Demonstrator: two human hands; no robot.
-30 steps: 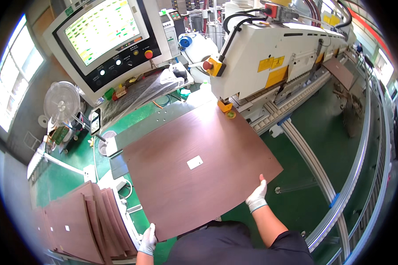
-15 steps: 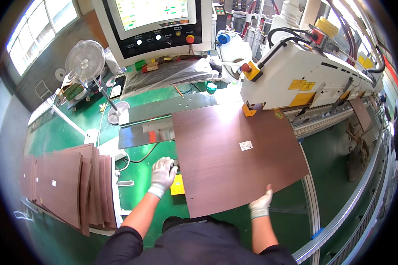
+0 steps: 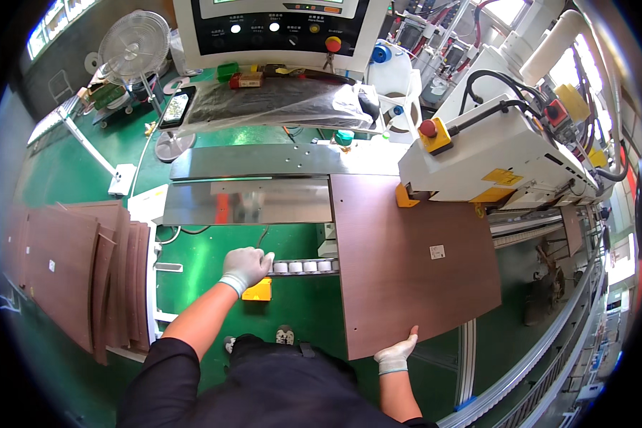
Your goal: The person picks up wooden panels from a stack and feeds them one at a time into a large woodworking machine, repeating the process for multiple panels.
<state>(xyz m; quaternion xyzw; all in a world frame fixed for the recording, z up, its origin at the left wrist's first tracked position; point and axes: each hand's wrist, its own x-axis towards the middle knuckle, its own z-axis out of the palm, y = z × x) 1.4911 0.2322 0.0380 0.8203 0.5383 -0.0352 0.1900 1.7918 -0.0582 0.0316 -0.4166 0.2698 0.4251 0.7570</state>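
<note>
A brown wood-grain panel (image 3: 414, 278) with a small white label lies flat, its far right part beneath the white machine head (image 3: 492, 157). My right hand (image 3: 397, 352), in a pale glove, grips the panel's near edge, thumb on top and fingers hidden below. Left of the panel, my gloved left hand (image 3: 247, 269) is closed around the free end of a roller rail (image 3: 304, 267) with white rollers. Its fingertips are mostly hidden. The panel's left edge lies across the rail and the metal table strip (image 3: 278, 201).
Several brown panels (image 3: 60, 274) stand stacked at the left. A control console (image 3: 278, 32) rises at the back, near a phone (image 3: 177, 107) and a floor fan (image 3: 134, 44). A red stop button (image 3: 428, 128) is on the machine. Below the rail sits a yellow box (image 3: 257, 289).
The panel has slid right along the machine, baring more of the metal strip and the roller rail. My right hand has kept its hold on the near edge. The view has shifted.
</note>
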